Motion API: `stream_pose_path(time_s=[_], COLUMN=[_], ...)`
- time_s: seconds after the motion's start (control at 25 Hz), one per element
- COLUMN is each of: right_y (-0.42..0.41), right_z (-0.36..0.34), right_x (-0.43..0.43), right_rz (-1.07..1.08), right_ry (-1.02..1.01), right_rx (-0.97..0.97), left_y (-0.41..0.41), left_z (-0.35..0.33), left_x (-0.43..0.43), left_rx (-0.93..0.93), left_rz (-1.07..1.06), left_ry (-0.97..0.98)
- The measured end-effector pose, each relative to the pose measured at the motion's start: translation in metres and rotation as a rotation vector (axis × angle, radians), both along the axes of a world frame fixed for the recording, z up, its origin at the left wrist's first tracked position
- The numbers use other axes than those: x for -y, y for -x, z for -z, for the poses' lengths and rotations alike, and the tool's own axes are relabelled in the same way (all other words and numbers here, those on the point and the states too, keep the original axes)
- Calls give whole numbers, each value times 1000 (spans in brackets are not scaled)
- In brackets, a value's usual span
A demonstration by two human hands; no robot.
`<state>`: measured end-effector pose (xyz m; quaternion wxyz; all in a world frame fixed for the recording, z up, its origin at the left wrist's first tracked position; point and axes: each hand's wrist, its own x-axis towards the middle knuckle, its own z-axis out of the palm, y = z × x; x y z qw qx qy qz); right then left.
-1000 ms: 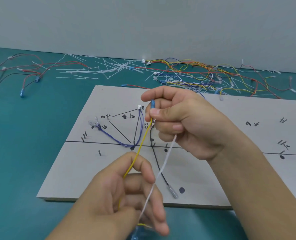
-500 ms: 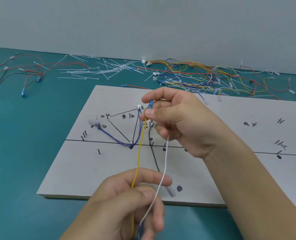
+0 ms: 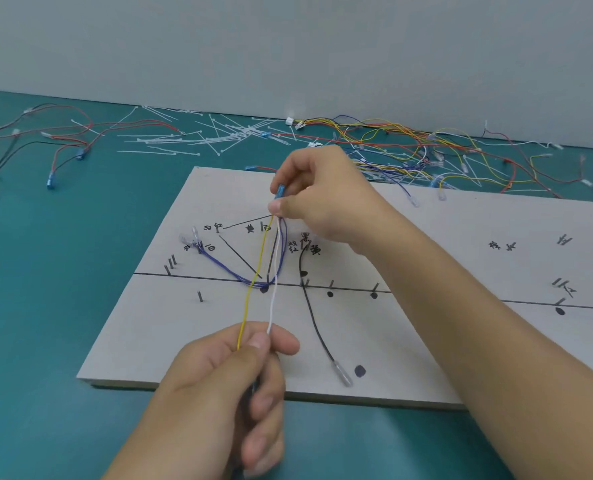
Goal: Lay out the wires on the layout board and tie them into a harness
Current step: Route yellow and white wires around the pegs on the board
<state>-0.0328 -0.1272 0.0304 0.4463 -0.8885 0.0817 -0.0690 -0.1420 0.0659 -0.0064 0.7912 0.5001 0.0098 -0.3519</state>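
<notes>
**Yellow and white wires held taut over the board**

My right hand (image 3: pixel 323 199) pinches a blue plug (image 3: pixel 280 192) and the upper ends of a yellow wire (image 3: pixel 253 282) and a white wire (image 3: pixel 273 292). My left hand (image 3: pixel 232 379), fingers curled, grips their lower ends. Both strands hang in the air above the grey board (image 3: pixel 426 341), crossing over the blue wires (image 3: pixel 225 271) already laid on it. The risk, as I judge it, is that lowering them snags that blue loop or the black wire (image 3: pixel 317 334) and drags it off its drawn line. The thin white strand could also slip from my pinch.
</notes>
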Motion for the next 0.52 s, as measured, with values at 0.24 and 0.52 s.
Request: stream_pose_path(time_s=[0.24, 0.52], right_y=[-29, -32], right_z=[17, 25], right_x=[-6, -13], right_rz=[5, -50], right_ry=[190, 301], right_rx=[17, 10], left_y=[-9, -12], left_z=[-3, -2], left_x=[8, 2], left_rx=[-54, -40], left_rz=[-154, -188], left_ry=[47, 43])
